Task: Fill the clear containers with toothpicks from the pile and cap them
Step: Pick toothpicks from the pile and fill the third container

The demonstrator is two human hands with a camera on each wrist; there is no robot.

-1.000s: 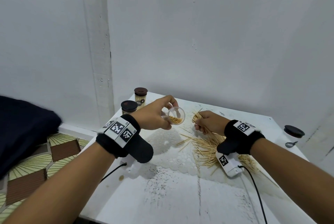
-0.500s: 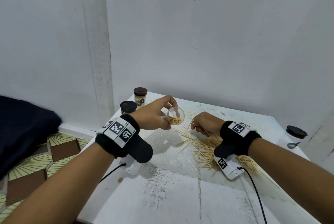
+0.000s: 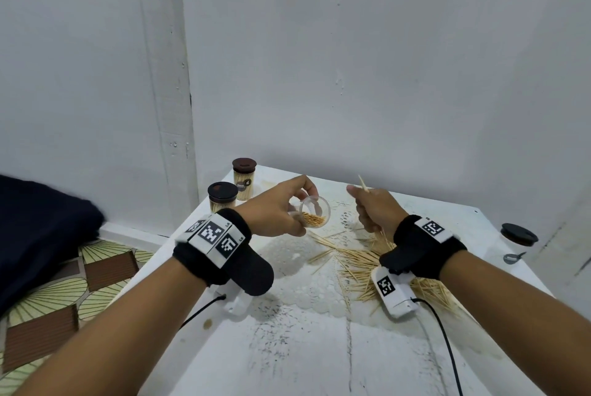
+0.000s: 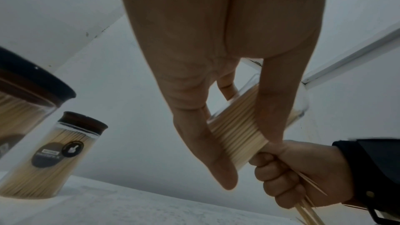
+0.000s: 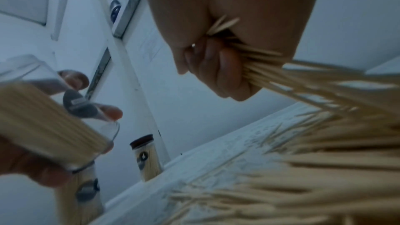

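- Toothpicks [image 3: 367, 263] lie in a loose pile on the white desk [image 3: 303, 347], spread beneath the right wrist, nearest the camera.
- Just beyond the pile, the right hand [image 3: 377, 210] is raised above the desk, fingers clenched around a small bundle of toothpicks whose tips stick out above and below the fist.
- Beside it, the left hand [image 3: 275, 210] grips a clear container [image 3: 315, 213], tilted with its open mouth facing the right hand; the container is partly filled with toothpicks.
- Farther back at the desk's left corner stand two filled containers [image 3: 223, 195] with dark caps on, upright and close together.
- At the desk's far right edge lies a loose dark cap [image 3: 518, 234].
- Behind the desk rises a white wall [image 3: 351, 76] with two printed sheets near the top.
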